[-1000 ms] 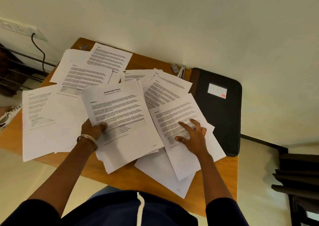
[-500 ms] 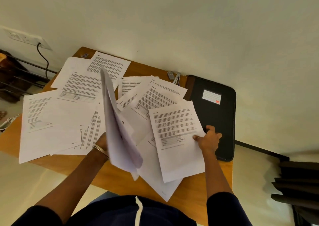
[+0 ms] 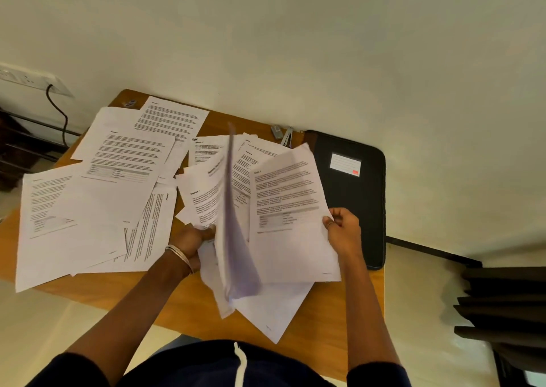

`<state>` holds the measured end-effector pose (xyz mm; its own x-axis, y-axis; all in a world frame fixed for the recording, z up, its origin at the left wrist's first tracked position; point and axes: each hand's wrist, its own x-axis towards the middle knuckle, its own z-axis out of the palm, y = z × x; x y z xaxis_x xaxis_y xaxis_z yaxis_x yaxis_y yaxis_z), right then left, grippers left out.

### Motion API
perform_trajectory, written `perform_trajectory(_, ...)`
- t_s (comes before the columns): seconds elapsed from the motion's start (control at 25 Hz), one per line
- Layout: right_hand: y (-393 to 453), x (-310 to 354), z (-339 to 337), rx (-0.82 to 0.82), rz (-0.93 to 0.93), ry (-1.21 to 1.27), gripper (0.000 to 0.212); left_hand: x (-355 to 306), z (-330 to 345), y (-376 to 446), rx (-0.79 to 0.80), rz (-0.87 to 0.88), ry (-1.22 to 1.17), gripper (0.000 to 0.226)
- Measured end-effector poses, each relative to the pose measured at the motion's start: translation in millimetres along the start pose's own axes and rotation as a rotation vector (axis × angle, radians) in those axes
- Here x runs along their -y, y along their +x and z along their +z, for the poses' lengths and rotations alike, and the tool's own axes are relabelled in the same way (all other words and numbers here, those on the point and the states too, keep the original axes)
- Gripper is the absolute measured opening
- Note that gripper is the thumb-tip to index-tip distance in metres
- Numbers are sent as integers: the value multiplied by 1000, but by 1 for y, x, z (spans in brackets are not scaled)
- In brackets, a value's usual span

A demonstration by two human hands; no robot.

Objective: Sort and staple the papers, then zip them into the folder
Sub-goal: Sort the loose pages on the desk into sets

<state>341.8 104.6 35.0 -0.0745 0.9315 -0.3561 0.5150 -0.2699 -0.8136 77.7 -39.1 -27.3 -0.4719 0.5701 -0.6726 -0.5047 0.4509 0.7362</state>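
Several printed white papers (image 3: 118,162) lie scattered over a wooden table (image 3: 325,333). My left hand (image 3: 192,239) grips a sheaf of sheets (image 3: 233,239) lifted on edge above the table's middle. My right hand (image 3: 344,233) pinches the right edge of one printed page (image 3: 289,209), raised off the pile beside that sheaf. A black zip folder (image 3: 357,203) with a white label lies shut at the table's right end, just right of my right hand. A silver stapler (image 3: 287,137) stands at the back edge by the wall, next to the folder.
A small grey object (image 3: 276,131) sits left of the stapler and another small item (image 3: 130,103) at the far left corner. A wall socket with a black cable (image 3: 59,106) is at the left. Dark furniture (image 3: 502,312) stands right of the table.
My left hand lifted its sheets off the table and carried them right, on edge. My right hand went from pressing the page flat to pinching its edge and raising it.
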Motion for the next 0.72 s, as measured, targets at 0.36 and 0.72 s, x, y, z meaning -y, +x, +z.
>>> perform_trajectory(0.36, -30, 38, 23, 431, 208, 502, 23, -44, -1, -22, 3, 106, 42, 40)
perform_trajectory(0.72, -36, 108, 91, 11, -265, 253, 36, -123, 12, -43, -308, 825, 436, 66)
